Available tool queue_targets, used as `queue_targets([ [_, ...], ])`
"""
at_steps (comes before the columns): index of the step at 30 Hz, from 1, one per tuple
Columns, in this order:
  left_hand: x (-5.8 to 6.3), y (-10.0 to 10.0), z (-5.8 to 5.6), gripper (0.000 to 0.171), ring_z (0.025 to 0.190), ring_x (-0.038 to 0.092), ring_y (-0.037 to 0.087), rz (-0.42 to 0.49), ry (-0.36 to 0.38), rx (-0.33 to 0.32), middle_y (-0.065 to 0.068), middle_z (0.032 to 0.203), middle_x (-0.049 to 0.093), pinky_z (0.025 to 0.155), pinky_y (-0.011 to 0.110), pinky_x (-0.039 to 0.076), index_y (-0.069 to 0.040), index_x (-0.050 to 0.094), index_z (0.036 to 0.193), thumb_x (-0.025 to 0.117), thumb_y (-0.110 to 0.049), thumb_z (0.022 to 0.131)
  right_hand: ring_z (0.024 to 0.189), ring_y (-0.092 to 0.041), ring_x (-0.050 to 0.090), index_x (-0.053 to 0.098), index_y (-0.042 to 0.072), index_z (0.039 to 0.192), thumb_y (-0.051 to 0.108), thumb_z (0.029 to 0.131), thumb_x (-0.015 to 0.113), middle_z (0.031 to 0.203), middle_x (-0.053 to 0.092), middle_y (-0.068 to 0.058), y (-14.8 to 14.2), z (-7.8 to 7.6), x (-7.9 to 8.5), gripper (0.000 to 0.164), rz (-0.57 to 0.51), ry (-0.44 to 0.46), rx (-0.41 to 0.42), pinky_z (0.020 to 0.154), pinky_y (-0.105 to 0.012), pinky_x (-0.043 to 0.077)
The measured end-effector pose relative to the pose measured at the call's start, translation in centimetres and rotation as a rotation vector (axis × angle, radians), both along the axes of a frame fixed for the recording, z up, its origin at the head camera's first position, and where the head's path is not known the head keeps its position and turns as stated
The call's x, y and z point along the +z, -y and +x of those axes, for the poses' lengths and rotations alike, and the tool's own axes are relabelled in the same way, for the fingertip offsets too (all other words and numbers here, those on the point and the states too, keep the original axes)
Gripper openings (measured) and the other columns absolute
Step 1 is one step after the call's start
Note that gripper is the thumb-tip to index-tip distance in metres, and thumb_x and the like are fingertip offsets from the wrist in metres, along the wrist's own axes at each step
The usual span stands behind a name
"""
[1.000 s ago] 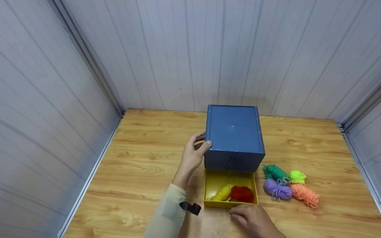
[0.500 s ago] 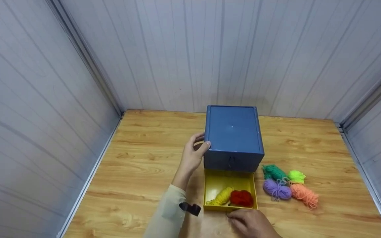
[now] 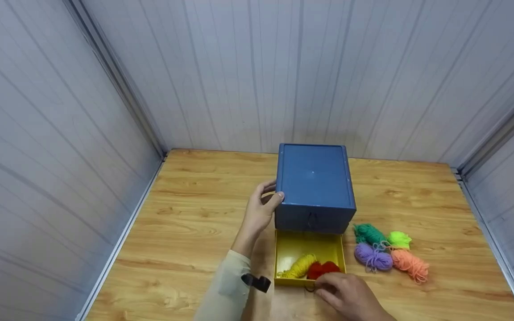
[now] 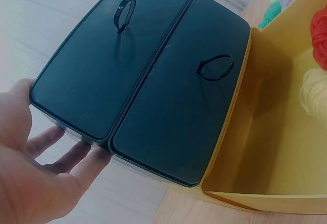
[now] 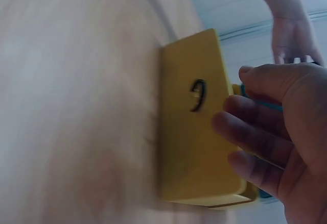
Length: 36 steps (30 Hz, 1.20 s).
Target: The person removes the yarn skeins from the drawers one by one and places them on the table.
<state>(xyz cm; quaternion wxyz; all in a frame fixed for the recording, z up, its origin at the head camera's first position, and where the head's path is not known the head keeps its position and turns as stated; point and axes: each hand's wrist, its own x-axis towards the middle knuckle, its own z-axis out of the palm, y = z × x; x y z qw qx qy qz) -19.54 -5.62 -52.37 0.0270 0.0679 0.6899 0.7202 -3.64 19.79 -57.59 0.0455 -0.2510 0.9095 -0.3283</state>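
A blue drawer cabinet (image 3: 312, 174) stands on the wooden table, its yellow bottom drawer (image 3: 308, 243) pulled out at the front. My left hand (image 3: 261, 207) holds the cabinet's front left corner, thumb over the top edge and fingers against the side. Inside the drawer lie a yellow yarn skein (image 3: 300, 266) and a red yarn bundle (image 3: 321, 269), partly covered by my right hand (image 3: 348, 294). That hand is at the drawer's front rim, holding nothing, its fingers apart. In the right wrist view the drawer's black loop handle (image 5: 200, 95) hangs free of the fingers.
Right of the drawer lie green (image 3: 370, 234), purple (image 3: 373, 257), neon yellow (image 3: 400, 240) and orange (image 3: 411, 265) yarn skeins. Two closed dark blue drawers with black loops (image 4: 215, 68) sit above the yellow one. Pale panel walls (image 3: 239, 89) enclose the table.
The yellow drawer slid slightly further toward me. My right hand let go of its loop handle and moved up and right, over part of the red yarn. The left hand stayed on the cabinet.
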Motion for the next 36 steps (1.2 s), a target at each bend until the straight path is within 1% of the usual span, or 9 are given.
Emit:
queue_targets([
  [3,0.0,0.0,0.0,0.050,0.123,0.062,0.033,-0.002,0.002,0.003,0.019,0.138,0.055,0.100,0.041,0.053,-0.005,0.053,0.145,0.066,-0.018,0.099,0.088,-0.004,0.069,0.075,0.025,0.102,0.025,0.094,0.076,0.098,0.075,0.013,-0.2,-0.2,0.6,0.008,-0.003,-0.061,-0.048,0.075,-0.034,0.059],
  [8,0.0,-0.1,0.1,0.049,0.121,0.062,0.033,-0.001,0.005,0.014,0.020,0.137,0.056,0.100,0.040,0.054,-0.005,0.054,0.143,0.067,-0.017,0.098,0.090,-0.005,0.067,0.076,0.025,0.103,0.023,0.087,0.082,0.102,0.069,0.017,-0.4,-1.2,0.7,0.017,0.009,-0.141,-0.132,0.076,-0.034,0.058],
  [10,0.0,-0.1,0.0,0.049,0.121,0.063,0.033,0.002,0.007,0.017,0.020,0.137,0.056,0.100,0.040,0.054,-0.004,0.054,0.143,0.067,-0.016,0.098,0.092,-0.007,0.067,0.077,0.022,0.105,0.023,0.085,0.084,0.104,0.067,0.017,-0.4,-1.6,0.6,0.021,0.018,-0.148,-0.157,0.077,-0.034,0.058],
  [13,-0.1,-0.2,0.0,0.048,0.121,0.063,0.032,0.005,0.009,0.014,0.020,0.137,0.056,0.099,0.040,0.054,-0.004,0.054,0.143,0.067,-0.016,0.098,0.095,-0.011,0.067,0.077,0.021,0.109,0.024,0.085,0.085,0.108,0.067,0.014,-0.5,-2.3,0.2,0.026,0.048,-0.115,-0.175,0.080,-0.036,0.058],
  [16,-0.1,-0.2,-0.1,0.049,0.121,0.063,0.032,0.006,0.006,0.008,0.020,0.137,0.056,0.099,0.039,0.054,-0.005,0.054,0.144,0.067,-0.017,0.098,0.100,-0.015,0.068,0.076,0.020,0.114,0.025,0.086,0.083,0.112,0.068,0.009,-0.6,-3.0,-0.2,0.029,0.091,-0.052,-0.155,0.084,-0.041,0.058],
  [21,0.0,-0.1,-0.1,0.049,0.121,0.063,0.030,0.002,0.007,0.000,0.018,0.137,0.056,0.098,0.038,0.054,-0.006,0.054,0.144,0.067,-0.018,0.098,0.103,-0.021,0.068,0.075,0.019,0.115,0.027,0.090,0.080,0.114,0.070,0.004,-0.7,-4.1,-0.2,0.028,0.155,0.038,-0.082,0.089,-0.047,0.057],
  [28,0.0,-0.2,-0.1,0.049,0.119,0.063,0.030,0.021,-0.001,-0.010,0.019,0.137,0.056,0.099,0.037,0.053,-0.006,0.053,0.145,0.067,-0.017,0.099,0.097,-0.025,0.070,0.076,0.014,0.112,0.020,0.087,0.082,0.109,0.074,-0.004,-0.5,-5.3,-0.1,0.026,0.237,0.035,-0.004,0.083,-0.048,0.058],
  [33,-0.1,-0.2,-0.2,0.049,0.118,0.064,0.030,0.016,-0.005,-0.004,0.019,0.137,0.056,0.099,0.037,0.054,-0.006,0.053,0.144,0.067,-0.017,0.099,0.095,-0.022,0.069,0.076,0.014,0.111,0.015,0.086,0.081,0.108,0.074,-0.004,0.2,-6.0,-0.5,0.026,0.258,0.069,0.032,0.082,-0.046,0.058],
  [36,-0.1,-0.1,-0.1,0.049,0.118,0.064,0.030,0.013,-0.005,0.000,0.019,0.136,0.057,0.098,0.038,0.054,-0.006,0.054,0.144,0.067,-0.017,0.098,0.091,-0.019,0.068,0.076,0.015,0.111,0.016,0.087,0.081,0.105,0.075,-0.002,0.5,-6.3,-0.9,0.025,0.257,0.097,0.041,0.079,-0.043,0.057],
])
